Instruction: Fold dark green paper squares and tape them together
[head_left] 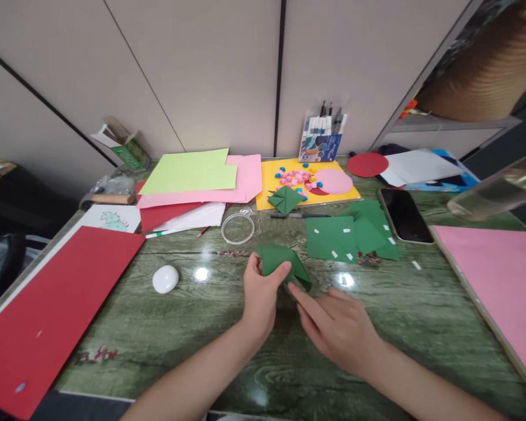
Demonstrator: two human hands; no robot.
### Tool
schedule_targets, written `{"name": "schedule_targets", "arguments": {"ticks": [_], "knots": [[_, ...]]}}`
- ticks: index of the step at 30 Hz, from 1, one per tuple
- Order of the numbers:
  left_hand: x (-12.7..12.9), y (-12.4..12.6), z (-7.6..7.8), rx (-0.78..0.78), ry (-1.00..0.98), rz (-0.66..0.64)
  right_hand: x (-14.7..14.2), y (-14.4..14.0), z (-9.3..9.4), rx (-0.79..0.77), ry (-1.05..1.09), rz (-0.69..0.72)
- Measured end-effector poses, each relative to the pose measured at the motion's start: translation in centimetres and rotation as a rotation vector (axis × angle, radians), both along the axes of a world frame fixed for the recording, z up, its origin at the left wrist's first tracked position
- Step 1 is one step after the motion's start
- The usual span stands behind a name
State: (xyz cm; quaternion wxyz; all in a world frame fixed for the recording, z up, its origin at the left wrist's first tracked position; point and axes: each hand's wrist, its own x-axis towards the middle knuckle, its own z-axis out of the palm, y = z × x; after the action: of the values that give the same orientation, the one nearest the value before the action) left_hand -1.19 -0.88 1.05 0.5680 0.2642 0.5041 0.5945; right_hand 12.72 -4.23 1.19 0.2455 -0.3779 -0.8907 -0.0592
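Observation:
My left hand (260,292) is closed on a folded piece of green paper (277,257), its thumb pressed on top and the fingers curled behind the left edge. The paper's right side stands up as a slanted flap. My right hand (339,327) reaches in from the right, its index finger stretched out and touching the paper's lower edge; its other fingers are partly bent and partly hidden. Just beyond lie a finished-looking folded green paper piece (286,200) and a flat green sheet (331,238) with small white strips on it.
A white roll of tape (238,228), a white rounded object (165,279) and a black phone (405,215) lie around. Red paper (61,292) covers the left, a pink sheet (499,280) the right. A marker box (322,137) and a clear bottle (499,187) stand farther back.

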Motion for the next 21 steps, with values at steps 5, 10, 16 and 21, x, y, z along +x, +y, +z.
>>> {"name": "schedule_targets", "arguments": {"ticks": [5,10,16,21], "knots": [[0.0,-0.1,0.1,-0.024,-0.051,-0.037,-0.3,0.0,0.6,0.054,0.042,0.096],[-0.1,0.1,-0.3,-0.019,-0.065,-0.106,0.1,-0.4,1.0,0.109,0.076,0.249],[-0.1,0.2,-0.1,0.013,-0.108,-0.242,0.8,-0.5,0.5,0.123,0.074,0.290],[-0.1,0.4,-0.4,-0.017,-0.049,-0.221,0.8,-0.5,0.5,0.135,0.094,0.292]]}}
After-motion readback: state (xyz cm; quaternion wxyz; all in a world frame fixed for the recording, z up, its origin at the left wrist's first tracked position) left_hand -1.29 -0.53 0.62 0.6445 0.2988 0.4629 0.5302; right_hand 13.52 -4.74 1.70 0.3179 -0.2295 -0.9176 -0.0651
